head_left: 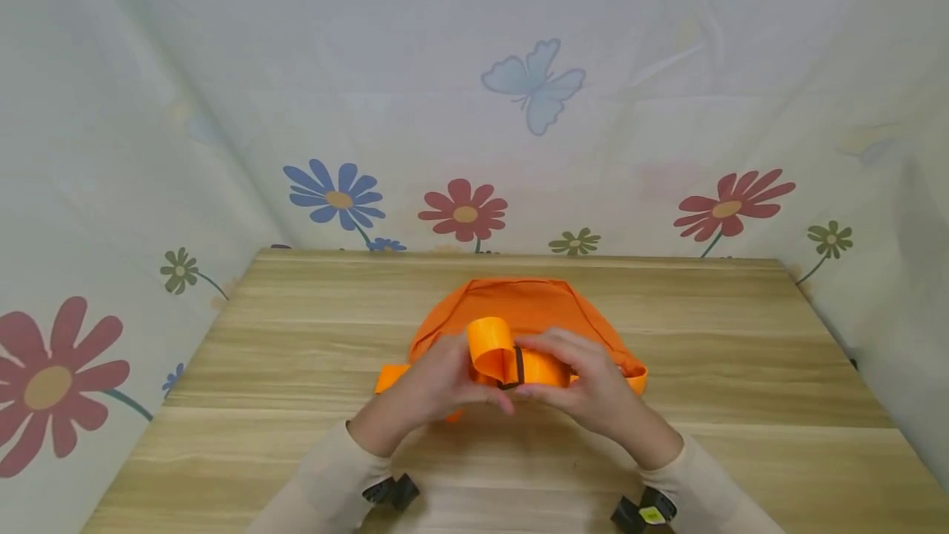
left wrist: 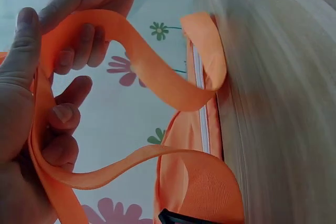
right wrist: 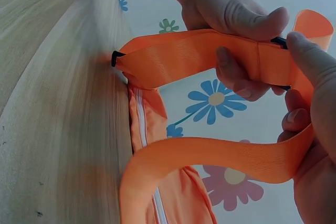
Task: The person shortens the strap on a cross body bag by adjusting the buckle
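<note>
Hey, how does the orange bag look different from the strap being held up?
The bag is broad and rests on the table; the strap is a narrow band, raised and curled into a loop. The bag shows a white zip, while the strap carries a dark slider. Both are orange.

1 view above; 2 wrist-close
</note>
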{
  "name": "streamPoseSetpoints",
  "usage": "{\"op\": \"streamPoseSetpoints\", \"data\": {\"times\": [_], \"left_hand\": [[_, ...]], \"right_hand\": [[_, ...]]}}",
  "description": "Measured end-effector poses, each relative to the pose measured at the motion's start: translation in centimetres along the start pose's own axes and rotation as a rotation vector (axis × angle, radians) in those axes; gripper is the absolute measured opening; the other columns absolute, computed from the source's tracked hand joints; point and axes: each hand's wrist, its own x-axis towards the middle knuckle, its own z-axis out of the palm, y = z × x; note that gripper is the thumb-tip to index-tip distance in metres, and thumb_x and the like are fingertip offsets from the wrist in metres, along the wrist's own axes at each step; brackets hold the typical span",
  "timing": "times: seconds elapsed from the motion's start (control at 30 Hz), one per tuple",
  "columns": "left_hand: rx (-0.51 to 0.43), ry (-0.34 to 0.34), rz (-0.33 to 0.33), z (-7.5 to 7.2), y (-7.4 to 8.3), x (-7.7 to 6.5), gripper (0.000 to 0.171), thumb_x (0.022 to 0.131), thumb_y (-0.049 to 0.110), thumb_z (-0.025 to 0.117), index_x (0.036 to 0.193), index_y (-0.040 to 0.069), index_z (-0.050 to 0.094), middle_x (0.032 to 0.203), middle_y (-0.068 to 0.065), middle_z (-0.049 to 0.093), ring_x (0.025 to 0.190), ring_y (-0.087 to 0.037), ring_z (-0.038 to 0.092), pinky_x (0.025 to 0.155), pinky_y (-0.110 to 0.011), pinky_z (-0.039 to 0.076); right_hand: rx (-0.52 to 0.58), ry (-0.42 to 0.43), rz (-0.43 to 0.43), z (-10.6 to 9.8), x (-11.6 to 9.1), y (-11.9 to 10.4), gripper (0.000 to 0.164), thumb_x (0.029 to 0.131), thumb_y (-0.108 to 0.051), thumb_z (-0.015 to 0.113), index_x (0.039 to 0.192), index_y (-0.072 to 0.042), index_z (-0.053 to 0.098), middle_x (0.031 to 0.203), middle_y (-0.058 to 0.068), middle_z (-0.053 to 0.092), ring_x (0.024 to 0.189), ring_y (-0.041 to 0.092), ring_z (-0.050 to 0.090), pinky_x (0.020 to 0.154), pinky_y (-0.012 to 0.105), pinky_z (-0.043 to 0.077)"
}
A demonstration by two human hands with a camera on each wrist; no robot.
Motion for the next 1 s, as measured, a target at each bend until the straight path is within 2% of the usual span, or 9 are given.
{"op": "streamPoseSetpoints", "data": {"times": [0.07, 0.2, 0.37, 0.43, 0.63, 0.73, 0.87, 1.0], "left_hand": [[0.014, -0.012, -0.002, -0.1, 0.1, 0.0, 0.072, 0.073, 0.032, 0.097, 0.132, 0.012, 0.06, 0.117, 0.002, 0.074, 0.102, -0.014, 0.068, 0.102, -0.033, 0.061], [0.036, -0.051, -0.008, -0.4, 0.1, 0.1, 0.073, 0.074, 0.034, 0.097, 0.133, 0.013, 0.058, 0.118, 0.003, 0.074, 0.102, -0.012, 0.069, 0.103, -0.033, 0.061], [0.099, -0.092, -0.021, -0.8, -0.2, 0.1, 0.06, 0.085, 0.04, 0.092, 0.133, 0.016, 0.065, 0.12, 0.008, 0.075, 0.104, -0.01, 0.067, 0.104, -0.035, 0.06], [0.132, -0.078, 0.008, -0.8, -0.4, 0.0, 0.055, 0.087, 0.038, 0.091, 0.132, 0.016, 0.068, 0.118, 0.008, 0.075, 0.101, -0.009, 0.067, 0.102, -0.032, 0.06], [0.209, -0.002, 0.18, -1.0, -1.0, -0.6, 0.051, 0.084, 0.032, 0.093, 0.125, 0.011, 0.073, 0.108, 0.002, 0.077, 0.087, -0.011, 0.063, 0.081, -0.022, 0.056], [0.249, 0.026, 0.222, -1.2, -1.2, -0.9, 0.049, 0.085, 0.03, 0.093, 0.124, 0.008, 0.074, 0.11, -0.001, 0.079, 0.089, -0.013, 0.068, 0.083, -0.024, 0.06], [0.267, 0.031, 0.21, -1.6, -1.4, -1.3, 0.048, 0.09, 0.03, 0.09, 0.128, 0.006, 0.075, 0.12, -0.005, 0.081, 0.103, -0.02, 0.075, 0.095, -0.035, 0.064], [0.238, 0.017, 0.139, -2.1, -1.7, -1.9, 0.046, 0.093, 0.031, 0.087, 0.132, 0.01, 0.075, 0.124, -0.003, 0.08, 0.104, -0.019, 0.073, 0.095, -0.034, 0.064]], "right_hand": [[-0.005, -0.008, -0.002, 0.0, 0.0, 0.1, 0.055, 0.081, -0.01, 0.094, 0.132, -0.007, 0.074, 0.11, 0.005, 0.076, 0.089, 0.014, 0.066, 0.075, 0.024, 0.058], [-0.036, -0.032, 0.052, -0.2, -0.1, 0.1, 0.053, 0.08, -0.01, 0.095, 0.128, -0.008, 0.075, 0.111, 0.004, 0.077, 0.091, 0.013, 0.067, 0.077, 0.025, 0.06], [-0.053, -0.037, 0.107, -0.5, -0.2, 0.1, 0.052, 0.079, -0.01, 0.096, 0.127, -0.008, 0.076, 0.113, 0.004, 0.078, 0.092, 0.012, 0.068, 0.078, 0.025, 0.061], [-0.039, -0.032, 0.105, -0.6, -0.2, 0.2, 0.052, 0.079, -0.008, 0.096, 0.127, -0.006, 0.075, 0.112, 0.006, 0.078, 0.091, 0.012, 0.068, 0.077, 0.025, 0.062], [0.001, -0.029, 0.088, -0.8, -0.2, 0.4, 0.051, 0.078, -0.003, 0.095, 0.125, -0.004, 0.075, 0.11, 0.008, 0.077, 0.087, 0.011, 0.066, 0.073, 0.024, 0.061], [0.01, -0.032, 0.086, -0.8, -0.2, 0.5, 0.05, 0.078, -0.002, 0.095, 0.124, -0.004, 0.075, 0.109, 0.008, 0.077, 0.086, 0.011, 0.065, 0.072, 0.024, 0.061], [0.015, -0.024, 0.09, -0.8, -0.3, 0.5, 0.051, 0.076, 0.0, 0.095, 0.122, -0.002, 0.075, 0.111, 0.011, 0.078, 0.09, 0.012, 0.068, 0.076, 0.024, 0.063], [0.028, -0.009, 0.095, -0.9, -0.3, 0.6, 0.052, 0.075, 0.002, 0.096, 0.122, -0.001, 0.075, 0.112, 0.014, 0.078, 0.093, 0.013, 0.07, 0.078, 0.024, 0.064]]}}
